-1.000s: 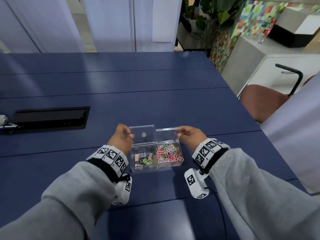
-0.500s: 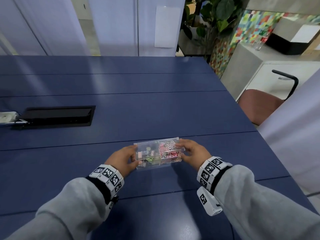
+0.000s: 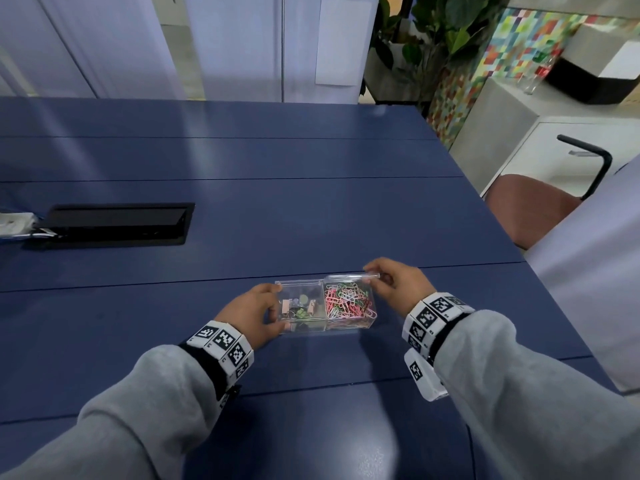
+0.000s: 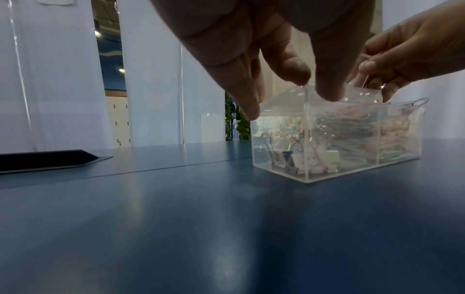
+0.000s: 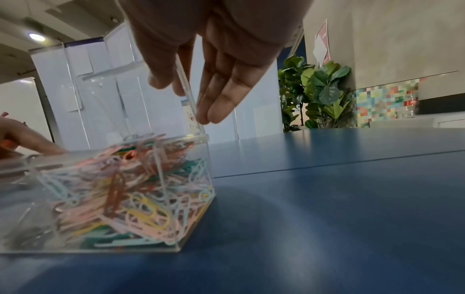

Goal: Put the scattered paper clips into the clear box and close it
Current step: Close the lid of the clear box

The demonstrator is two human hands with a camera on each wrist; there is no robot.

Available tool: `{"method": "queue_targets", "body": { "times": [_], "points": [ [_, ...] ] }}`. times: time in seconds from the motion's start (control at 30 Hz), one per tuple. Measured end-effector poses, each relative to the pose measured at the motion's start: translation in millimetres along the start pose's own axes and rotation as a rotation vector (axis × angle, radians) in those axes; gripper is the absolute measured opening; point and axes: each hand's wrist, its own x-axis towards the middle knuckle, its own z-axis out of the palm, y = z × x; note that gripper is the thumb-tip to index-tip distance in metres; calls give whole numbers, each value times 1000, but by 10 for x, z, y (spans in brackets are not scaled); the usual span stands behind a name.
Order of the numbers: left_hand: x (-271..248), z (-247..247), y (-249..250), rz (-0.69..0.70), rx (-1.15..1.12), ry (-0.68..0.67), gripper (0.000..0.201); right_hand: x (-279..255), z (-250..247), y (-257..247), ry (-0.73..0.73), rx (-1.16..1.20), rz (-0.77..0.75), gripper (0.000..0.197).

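Table: one blue table (image 3: 311, 209), built of long boards with seams running across; it carries everything else.
Cable hatch: one black rectangular hatch (image 3: 114, 223) set into the table, well to the left of the box.
Arms: two, both in grey sleeves, each with a black-and-white marker band at the wrist; they come in from the near edge and converge on the box.
Clear box: one clear box (image 3: 325, 308), standing on the table between the two hands, split by a wall into two compartments.
Lids: two clear flaps; the left one lies flat and shut, the right lid (image 5: 120, 79) is tilted up, not yet closed.
Left hand: the left hand (image 3: 254, 311) rests at the left end of the box, fingertips (image 4: 247, 103) pointing down onto the shut flap, thumb at the near wall; fingers only slightly bent.
Right hand: the right hand (image 3: 398, 284) is raised at the right end, thumb and forefinger pinching the free edge of the lifted lid, the other fingers (image 5: 224, 95) stretched straight beside it.
Paper clips: one dense heap of coloured paper clips (image 3: 348, 301) fills the right compartment to the rim; too many and too tangled to count.
Binder clips: several small binder clips (image 4: 294, 159) in the left compartment; exact number unclear.
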Motion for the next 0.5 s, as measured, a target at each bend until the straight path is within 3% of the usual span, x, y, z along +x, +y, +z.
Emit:
{"method": "queue_targets", "body": {
  "times": [0.13, 0.27, 0.37, 0.5],
  "points": [
    [6, -15, 24, 10, 56, -25, 28, 38, 45, 25, 61, 86, 45, 12],
    [43, -39, 108, -16, 142, -51, 36, 155, 84, 32, 150, 239, 97, 9],
    [94, -67, 145, -29, 173, -101, 55, 225, 92, 61, 132, 279, 139, 18],
    [68, -88, 119, -29, 153, -119, 60, 259, 91, 76, 56, 244, 137, 35]
  ]
}}
